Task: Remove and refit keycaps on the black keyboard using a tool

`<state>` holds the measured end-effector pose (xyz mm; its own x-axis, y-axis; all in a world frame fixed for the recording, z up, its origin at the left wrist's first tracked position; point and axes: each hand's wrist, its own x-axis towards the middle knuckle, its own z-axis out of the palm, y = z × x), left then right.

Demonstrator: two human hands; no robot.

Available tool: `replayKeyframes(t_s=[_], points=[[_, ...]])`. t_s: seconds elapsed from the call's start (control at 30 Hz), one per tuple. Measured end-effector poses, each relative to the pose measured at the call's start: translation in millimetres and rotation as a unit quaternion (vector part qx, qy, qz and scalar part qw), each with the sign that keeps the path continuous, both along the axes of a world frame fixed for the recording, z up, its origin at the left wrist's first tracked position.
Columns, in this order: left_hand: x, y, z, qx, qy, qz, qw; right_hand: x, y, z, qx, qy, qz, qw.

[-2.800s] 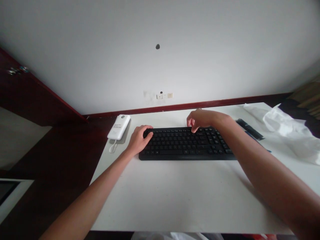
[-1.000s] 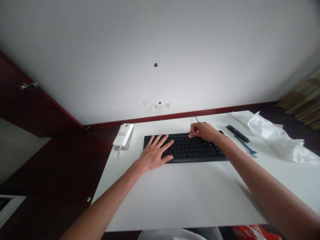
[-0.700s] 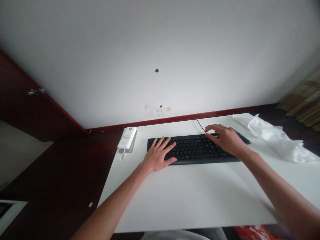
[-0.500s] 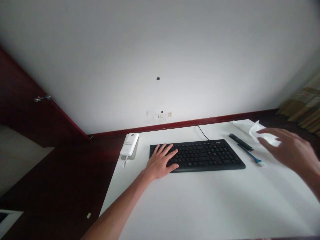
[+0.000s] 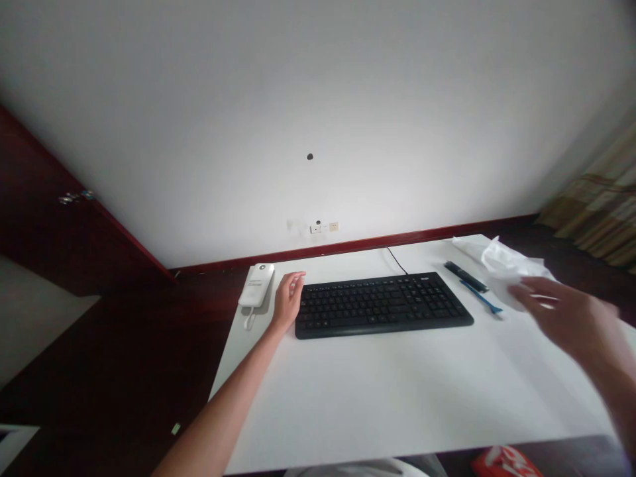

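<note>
A black keyboard (image 5: 382,306) lies on the white table (image 5: 397,384). At its left end is my left hand (image 5: 288,301), loosely bent with the palm inward, close against the keyboard's side edge; no held thing shows in it. My right hand (image 5: 571,318), smeared by motion, reaches in from the right. Its fingertips are at a crumpled white tissue or thin sheet (image 5: 514,260), and I cannot tell whether they grip it. Between the keyboard and the white sheet lie a dark, narrow stick-like thing (image 5: 466,277) and a blue brush (image 5: 481,298).
A white handset-like device (image 5: 257,285) with a wrist loop rests at the table's left edge. The keyboard cable (image 5: 397,260) runs off the back edge. Below the front edge is a red package (image 5: 507,462). A wall with sockets (image 5: 334,226) stands behind.
My left hand has come off the keys and moved left to the keyboard's end. My right hand stays by the white sheet, slightly lower. The view has shifted a little.
</note>
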<state>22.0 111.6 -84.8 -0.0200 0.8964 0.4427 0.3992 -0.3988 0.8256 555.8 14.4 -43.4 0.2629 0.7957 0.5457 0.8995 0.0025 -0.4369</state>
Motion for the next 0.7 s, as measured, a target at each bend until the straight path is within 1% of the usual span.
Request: replayKeyframes(t_s=[0.03, 0.07, 0.1, 0.13, 0.17, 0.2, 0.23, 0.27, 0.3, 0.33, 0.4, 0.43, 0.47, 0.57, 0.7], points=[[-1.0, 1.9, -2.7, -0.014, -0.023, 0.013, 1.0, -42.9, 7.5, 2.3, -0.037, -0.001, -0.01, 0.999], [-1.3, 3.0, -4.5, -0.025, -0.04, 0.021, 0.999, -90.6, 13.6, 2.4, -0.07, -0.002, 0.031, 0.997], [-1.1, 3.5, -5.6, -0.034, -0.053, 0.027, 0.998, -140.8, 17.6, 0.0, -0.111, -0.017, 0.114, 0.987], [-0.7, 3.6, -6.1, -0.042, -0.062, 0.03, 0.997, -190.8, 18.9, -4.5, -0.145, -0.052, 0.21, 0.966], [-0.3, 3.5, -6.0, -0.047, -0.068, 0.033, 0.996, -238.2, 17.6, -10.4, -0.154, -0.093, 0.285, 0.941], [0.0, 3.2, -5.8, -0.051, -0.069, 0.035, 0.996, -280.8, 14.4, -17.1, -0.148, -0.13, 0.339, 0.92], [0.0, 3.1, -5.4, -0.054, -0.069, 0.036, 0.995, -317.1, 10.2, -23.5, -0.137, -0.151, 0.371, 0.906], [-0.4, 3.1, -5.0, -0.055, -0.066, 0.037, 0.996, -346.2, 6.1, -28.8, -0.128, -0.159, 0.395, 0.896], [-1.1, 3.4, -4.8, -0.057, -0.063, 0.037, 0.996, -367.8, 3.1, -32.6, -0.12, -0.161, 0.422, 0.884], [-2.2, 4.0, -4.7, -0.06, -0.059, 0.037, 0.996, -382.2, 1.8, -34.5, -0.11, -0.159, 0.448, 0.873], [-4.9, 5.7, -4.8, -0.066, -0.057, 0.046, 0.995, -392.3, 4.6, -34.0, -0.095, -0.154, 0.471, 0.863], [-6.1, 6.5, -5.0, -0.07, -0.058, 0.051, 0.995, -389.8, 7.8, -32.8, -0.089, -0.156, 0.469, 0.865], [-6.9, 7.2, -5.2, -0.071, -0.06, 0.056, 0.994, -383.4, 11.2, -31.6, -0.088, -0.159, 0.451, 0.874], [-6.8, 7.6, -5.8, -0.07, -0.055, 0.042, 0.995, -347.0, 15.1, -32.6, -0.108, -0.162, 0.361, 0.912], [-2.6, 5.3, -5.5, -0.048, -0.022, 0.022, 0.998, -282.6, 1.4, -38.1, -0.155, -0.154, 0.249, 0.944]])
